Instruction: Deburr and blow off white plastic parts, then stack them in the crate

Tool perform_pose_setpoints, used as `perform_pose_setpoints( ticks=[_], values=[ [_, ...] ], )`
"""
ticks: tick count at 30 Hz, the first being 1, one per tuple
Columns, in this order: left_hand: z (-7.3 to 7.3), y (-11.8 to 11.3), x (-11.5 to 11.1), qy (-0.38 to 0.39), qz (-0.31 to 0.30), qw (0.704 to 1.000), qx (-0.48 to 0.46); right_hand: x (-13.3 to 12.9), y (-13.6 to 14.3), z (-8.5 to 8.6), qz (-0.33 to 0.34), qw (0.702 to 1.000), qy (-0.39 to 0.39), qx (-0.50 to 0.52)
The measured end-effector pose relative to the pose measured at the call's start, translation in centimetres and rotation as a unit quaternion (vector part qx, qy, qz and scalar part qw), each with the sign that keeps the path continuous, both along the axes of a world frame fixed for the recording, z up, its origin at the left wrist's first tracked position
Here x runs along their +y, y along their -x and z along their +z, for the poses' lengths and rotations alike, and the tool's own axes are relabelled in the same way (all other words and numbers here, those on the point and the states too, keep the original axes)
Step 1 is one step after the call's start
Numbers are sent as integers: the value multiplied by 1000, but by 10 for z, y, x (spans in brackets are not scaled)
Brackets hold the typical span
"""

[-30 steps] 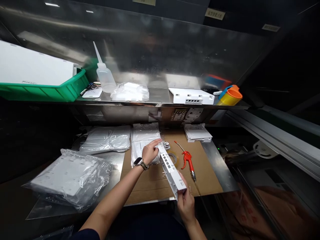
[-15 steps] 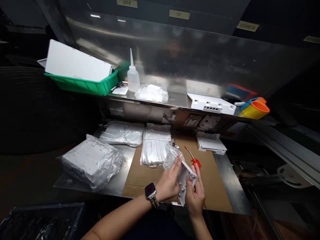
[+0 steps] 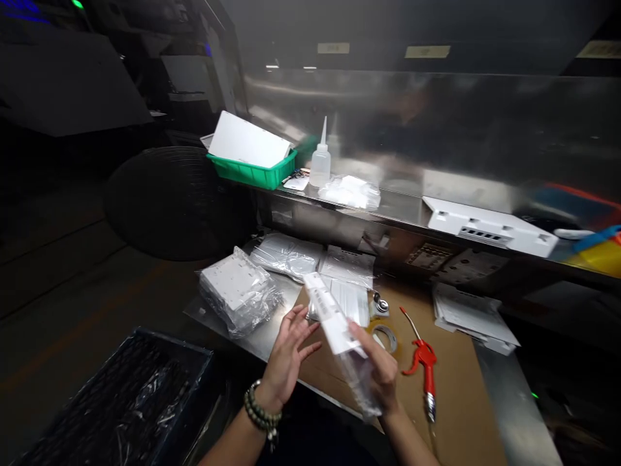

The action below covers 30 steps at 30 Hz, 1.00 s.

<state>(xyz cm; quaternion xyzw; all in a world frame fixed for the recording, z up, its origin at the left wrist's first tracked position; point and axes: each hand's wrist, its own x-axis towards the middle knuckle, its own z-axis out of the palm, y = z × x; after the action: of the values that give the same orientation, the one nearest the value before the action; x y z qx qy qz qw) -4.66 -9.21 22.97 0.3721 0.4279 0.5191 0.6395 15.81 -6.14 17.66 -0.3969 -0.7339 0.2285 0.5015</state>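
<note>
white plastic housing point(image 3: 330, 312) gripped by right hand point(image 3: 383, 375); left hand point(image 3: 288, 353) open beside it. red air gun point(image 3: 423, 362), tape roll point(image 3: 387, 336) near; clear bag point(image 3: 361, 388) blurred.

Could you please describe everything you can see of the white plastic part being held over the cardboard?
The white plastic housing is a long, flat, matte moulded piece with a row of small rectangular openings along one face. It is held tilted above the cardboard sheet, far end higher. The right hand grips its near end, where clear plastic wrap hangs, blurred. The left hand is spread open beside it; contact is unclear.
</note>
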Motion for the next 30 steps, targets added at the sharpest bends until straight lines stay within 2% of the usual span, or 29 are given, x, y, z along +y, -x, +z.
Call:
perform_pose_setpoints(
  ticks=[2, 4, 8, 11, 15, 17, 19, 23, 26, 28, 30],
  values=[
    [-8, 21, -1, 115, 86, 985, -96, 6, 22, 13, 147, 982, -92, -79],
    [-14, 38, -9, 160, 149, 965, -144, 9, 44, 26, 238, 955, -139, -114],
    [-25, 70, -20, 106, 305, 939, -117, 7, 76, 39, 332, 925, -152, -105],
    [-32, 113, -6, 33, 397, 913, -84, 6, 83, 37, 343, 925, -136, -84],
    [-48, 187, 35, 10, 455, 888, -68, 10, 65, 28, 278, 948, -130, -83],
    [-61, 216, 54, 24, 470, 880, -65, 12, 43, 20, 233, 963, -104, -92],
    [-75, 236, 69, 41, 477, 876, -62, 13, 12, 10, 174, 978, -69, -97],
    [-97, 249, 81, 61, 493, 866, -52, 4, -60, -19, 38, 995, 6, -90],
    [-106, 250, 81, 69, 507, 858, -40, -11, -114, -40, -66, 992, 64, -90],
    [-109, 250, 80, 77, 517, 852, -30, -25, -147, -46, -129, 983, 89, -91],
    [-110, 248, 81, 84, 522, 848, -16, -39, -175, -42, -181, 974, 109, -84]
  ],
)
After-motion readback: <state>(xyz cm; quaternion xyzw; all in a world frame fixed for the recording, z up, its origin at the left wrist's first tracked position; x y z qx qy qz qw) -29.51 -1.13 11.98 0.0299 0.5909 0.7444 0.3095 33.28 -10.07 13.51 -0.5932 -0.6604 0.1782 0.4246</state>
